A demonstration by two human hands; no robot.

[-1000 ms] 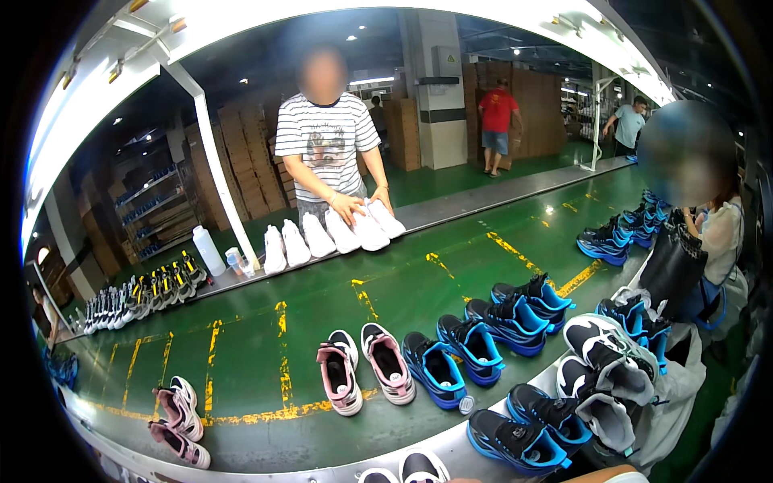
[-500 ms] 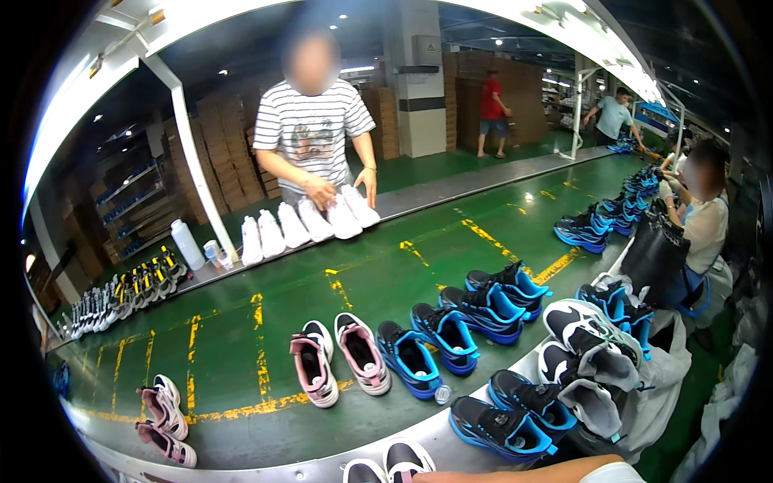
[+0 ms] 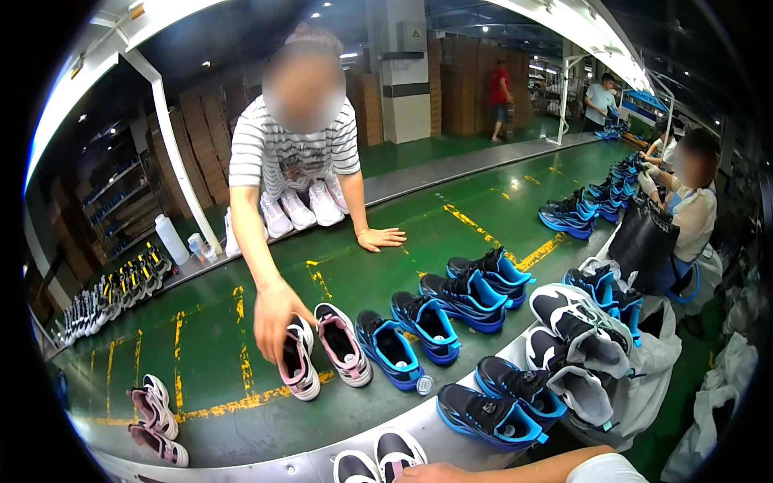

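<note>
The pair of low-top sneakers nearest me, white and black with pink trim, stands at the near metal edge of the bench (image 3: 266, 473), toes toward the far side, heels cut off by the lower edge of view; the right sneaker (image 3: 398, 447) is just beside the left sneaker (image 3: 350, 467). My right hand (image 3: 427, 473) lies against the right sneaker, but its fingers are partly cropped, so I cannot tell how far they are closed or whether they grip it. My left hand is out of view. With a loose hold, I judge, that sneaker could twist and nudge its mate off the edge. My forearm lies near the black-and-blue sneakers (image 3: 491, 419) on the right, so a careless elbow could push those. Farther out, a co-worker's hand (image 3: 278, 318) is at the pink-lined sneakers (image 3: 345, 346); if both of us worked there, we could bump. The white-and-black high-tops (image 3: 580, 314) heaped on the right look unsteady and might slide. As for writing, I can read none: the insoles carry small pale round labels, too small to make out, and a yellow triangle sign (image 3: 415, 35) marks the far pillar's box.
</note>
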